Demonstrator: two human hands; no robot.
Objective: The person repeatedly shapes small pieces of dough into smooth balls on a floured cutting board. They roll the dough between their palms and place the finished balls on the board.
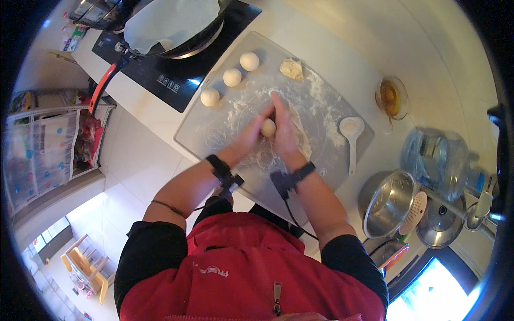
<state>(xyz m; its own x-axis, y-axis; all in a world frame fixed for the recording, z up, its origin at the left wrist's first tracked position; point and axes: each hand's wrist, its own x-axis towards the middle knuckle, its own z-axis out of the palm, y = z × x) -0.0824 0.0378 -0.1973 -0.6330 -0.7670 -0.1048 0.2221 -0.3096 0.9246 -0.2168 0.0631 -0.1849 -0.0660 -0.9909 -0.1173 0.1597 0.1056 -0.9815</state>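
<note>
Between my two palms sits a small round dough ball (268,128). My left hand (252,131) presses it from one side and my right hand (284,127) from the other, fingers pointing away from me. Both hands are slightly blurred, over a grey floured kneading mat (192,132). Three finished-looking dough balls stand in a slanting row at the mat's upper left: one (249,61) farthest, one (232,77) in the middle, one (210,97) nearest. A rough dough lump (291,69) lies at the far edge. More flattened dough (304,140) shows partly behind my right hand.
A white scoop (352,127) with flour rests on the mat's right side. Left, a lined frying pan (172,24) stands on a black cooktop (168,86), its red handle (102,84) jutting outward. Rightward are an oil bowl (391,97), steel basin (389,204) and plastic water jug (437,158).
</note>
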